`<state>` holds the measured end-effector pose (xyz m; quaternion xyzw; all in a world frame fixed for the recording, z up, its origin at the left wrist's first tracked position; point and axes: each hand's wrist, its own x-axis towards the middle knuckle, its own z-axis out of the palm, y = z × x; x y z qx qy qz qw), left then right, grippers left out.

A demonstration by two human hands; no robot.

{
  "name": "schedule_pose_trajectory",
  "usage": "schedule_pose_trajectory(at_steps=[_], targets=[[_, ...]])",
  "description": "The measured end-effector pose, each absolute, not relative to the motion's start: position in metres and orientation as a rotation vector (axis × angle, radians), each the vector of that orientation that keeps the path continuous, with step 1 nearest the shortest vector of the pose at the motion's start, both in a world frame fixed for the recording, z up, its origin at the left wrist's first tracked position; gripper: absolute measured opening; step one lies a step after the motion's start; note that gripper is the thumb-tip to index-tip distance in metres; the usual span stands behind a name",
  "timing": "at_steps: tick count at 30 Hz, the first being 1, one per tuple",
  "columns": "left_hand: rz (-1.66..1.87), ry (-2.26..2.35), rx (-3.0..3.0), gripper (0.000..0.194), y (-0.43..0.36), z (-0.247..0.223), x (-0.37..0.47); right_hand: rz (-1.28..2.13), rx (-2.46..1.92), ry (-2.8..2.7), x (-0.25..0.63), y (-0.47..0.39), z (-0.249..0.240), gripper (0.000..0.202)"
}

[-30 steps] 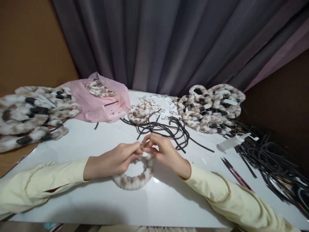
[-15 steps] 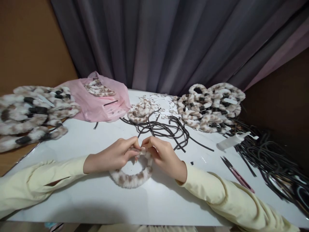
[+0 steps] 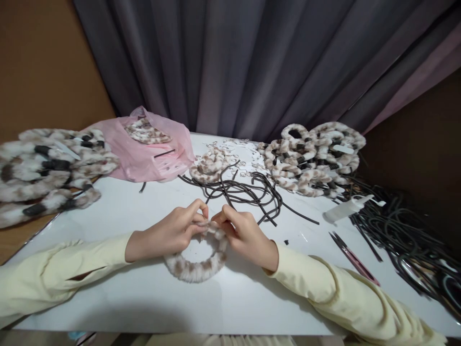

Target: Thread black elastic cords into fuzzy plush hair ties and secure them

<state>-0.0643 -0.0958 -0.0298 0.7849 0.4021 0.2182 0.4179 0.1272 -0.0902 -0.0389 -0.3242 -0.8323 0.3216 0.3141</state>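
Observation:
A fluffy white and brown ring lies on the white table near its front middle. My left hand pinches the ring's upper left part between thumb and fingers. My right hand grips the ring's upper right part, its fingertips close to those of the left. Between the fingertips the two ends of the fur tube meet or nearly meet; the fingers partly hide them. Just beyond my hands is a loose tangle of dark cords.
Furry rings are heaped at the left and right, with a smaller pile between. A pink bag lies back left. At the right are a white bottle, pink-handled snips and many black cords.
My fingertips have moved slightly apart, and more of the fur at the top of the ring shows between them. The ring and the surrounding items remain nearly in place.

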Motion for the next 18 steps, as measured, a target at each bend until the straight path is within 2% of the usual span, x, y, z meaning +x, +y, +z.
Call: schedule_pose_trajectory(at_steps=[5, 10, 13, 18], targets=[[0.509, 1.018, 1.971, 0.010, -0.094, -0.030, -0.064, 0.857, -0.839, -2.255, 0.131, -0.091, -0.037, 0.024], [0.515, 0.978, 2.246, 0.033, -0.103, -0.038, -0.068, 0.883, -0.911, -2.177, 0.125, -0.087, -0.036, 0.015], [0.583, 0.926, 2.483, 0.038, -0.107, -0.042, -0.070, 1.096, -0.967, -2.076, 0.122, -0.084, -0.035, 0.017], [0.729, 0.664, 2.885, 0.037, -0.107, -0.042, -0.072, 1.643, -0.998, -1.904, 0.121, -0.078, -0.033, 0.016]])
